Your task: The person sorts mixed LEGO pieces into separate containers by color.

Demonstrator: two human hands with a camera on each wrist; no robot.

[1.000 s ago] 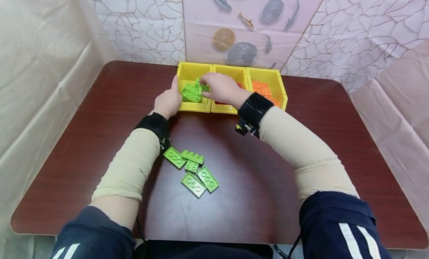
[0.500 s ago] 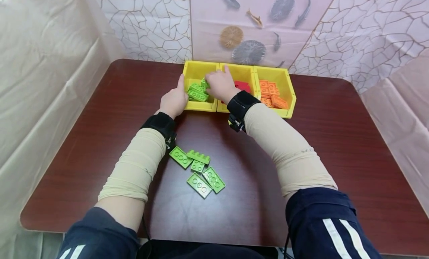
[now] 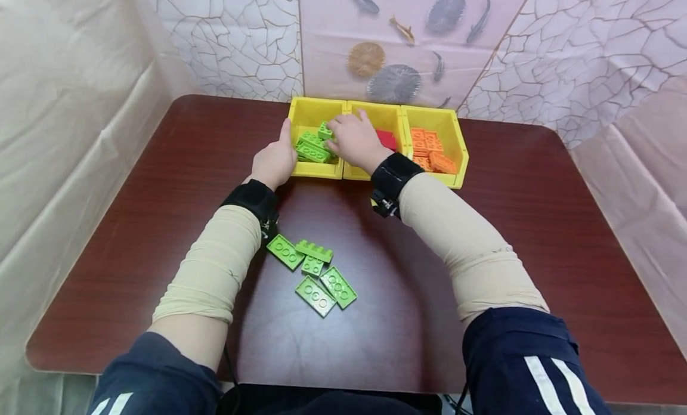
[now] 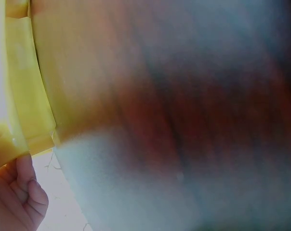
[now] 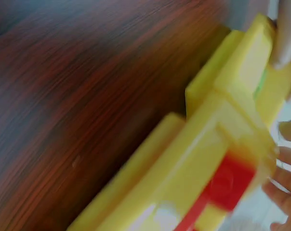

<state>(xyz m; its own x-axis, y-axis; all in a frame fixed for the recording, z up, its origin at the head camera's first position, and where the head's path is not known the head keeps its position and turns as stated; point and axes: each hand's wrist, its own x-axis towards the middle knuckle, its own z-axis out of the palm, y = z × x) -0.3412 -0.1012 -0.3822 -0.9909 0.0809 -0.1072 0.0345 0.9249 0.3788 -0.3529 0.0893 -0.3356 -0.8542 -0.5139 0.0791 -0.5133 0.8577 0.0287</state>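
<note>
A yellow three-section bin (image 3: 316, 170) stands at the far side of the table. My left hand (image 3: 272, 163) grips its left end, fingers curled at the wall, as the left wrist view also shows. My right hand (image 3: 355, 142) hovers over the divider between the left and middle sections. Its fingertips are beside green building bricks (image 3: 313, 152), with a gap between index finger and thumb. One small green brick (image 3: 324, 130) sits close to the index fingertip. In the right wrist view the other fingers (image 5: 285, 187) spread loosely; the fingertips' contact is partly hidden.
Red bricks (image 3: 386, 139) lie in the middle section, partly behind my right hand. Orange bricks (image 3: 429, 149) fill part of the right section. Several green bricks (image 3: 315, 296) lie on the brown table (image 3: 386, 331) between my forearms. A patterned wall cloth (image 3: 397, 45) hangs behind.
My right hand dipped toward the green bricks, then drew back slightly to the right. The left hand keeps its hold on the bin. The bricks on the table stay put while the head view shifts a little.
</note>
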